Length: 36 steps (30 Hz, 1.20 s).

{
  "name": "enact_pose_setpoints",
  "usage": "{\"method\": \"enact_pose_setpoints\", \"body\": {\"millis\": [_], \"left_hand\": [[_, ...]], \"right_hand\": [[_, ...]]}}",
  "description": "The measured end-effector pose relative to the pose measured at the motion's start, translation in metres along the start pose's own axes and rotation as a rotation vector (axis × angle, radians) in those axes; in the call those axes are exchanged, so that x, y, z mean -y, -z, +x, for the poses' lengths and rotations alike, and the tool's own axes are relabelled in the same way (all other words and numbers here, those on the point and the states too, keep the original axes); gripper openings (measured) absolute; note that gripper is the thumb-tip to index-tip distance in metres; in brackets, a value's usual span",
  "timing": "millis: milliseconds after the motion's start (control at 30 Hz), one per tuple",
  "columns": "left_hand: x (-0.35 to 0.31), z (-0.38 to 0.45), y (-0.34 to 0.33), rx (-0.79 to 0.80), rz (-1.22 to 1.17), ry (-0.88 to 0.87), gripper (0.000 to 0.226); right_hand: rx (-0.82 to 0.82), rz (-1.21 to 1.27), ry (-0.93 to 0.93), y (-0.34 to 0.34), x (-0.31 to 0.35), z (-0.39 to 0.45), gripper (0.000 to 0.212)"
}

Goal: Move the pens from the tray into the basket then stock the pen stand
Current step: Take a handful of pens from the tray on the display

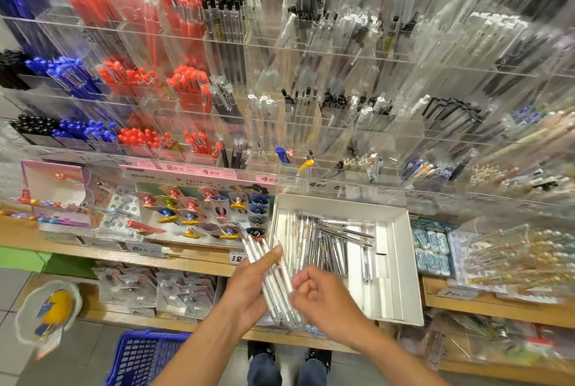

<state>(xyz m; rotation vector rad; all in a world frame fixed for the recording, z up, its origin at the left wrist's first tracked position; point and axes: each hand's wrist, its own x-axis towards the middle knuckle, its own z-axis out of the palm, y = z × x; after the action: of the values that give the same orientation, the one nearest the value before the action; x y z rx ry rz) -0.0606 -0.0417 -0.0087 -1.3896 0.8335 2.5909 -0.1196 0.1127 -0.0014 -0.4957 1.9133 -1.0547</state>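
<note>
We stand before a shop wall of clear acrylic compartments, the pen stand [280,74], full of red, blue, black and white pens, and below it runs a wooden shelf [193,261] with small goods. We take the white tray [401,261] on this shelf as our landmark. Inside the tray many loose pens [336,242] lie, most with the long axis running from the near edge to the far edge, some crossed on top. Just left of the tray our left hand [249,289] holds a bundle of white pens [273,273], thumb pressed over them, the bundle pointing up and away toward the stand. Our right hand [323,298] is at the near left corner of the tray, fingers loosely curled; whether it touches the bundle we cannot tell because of blur. The blue basket [146,354] is on the floor, below and well to the left of the tray, nearer to the left hand. So we judge that the bundle must go down and left.
</note>
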Motion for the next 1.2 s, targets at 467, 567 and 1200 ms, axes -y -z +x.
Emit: {"method": "enact_pose_setpoints", "body": {"millis": [467,567,1200], "left_hand": [[0.000,0.002,0.018,-0.073,-0.031,-0.060,0.010],[-0.001,0.000,0.021,-0.072,-0.037,-0.042,0.009],[0.000,0.000,0.012,0.007,0.005,-0.055,0.051]], "right_hand": [[-0.298,-0.218,-0.266,0.004,-0.043,0.110,0.014],[-0.281,-0.356,-0.278,-0.012,-0.052,0.125,0.015],[-0.064,0.037,0.010,-0.032,0.022,0.001,0.016]]}}
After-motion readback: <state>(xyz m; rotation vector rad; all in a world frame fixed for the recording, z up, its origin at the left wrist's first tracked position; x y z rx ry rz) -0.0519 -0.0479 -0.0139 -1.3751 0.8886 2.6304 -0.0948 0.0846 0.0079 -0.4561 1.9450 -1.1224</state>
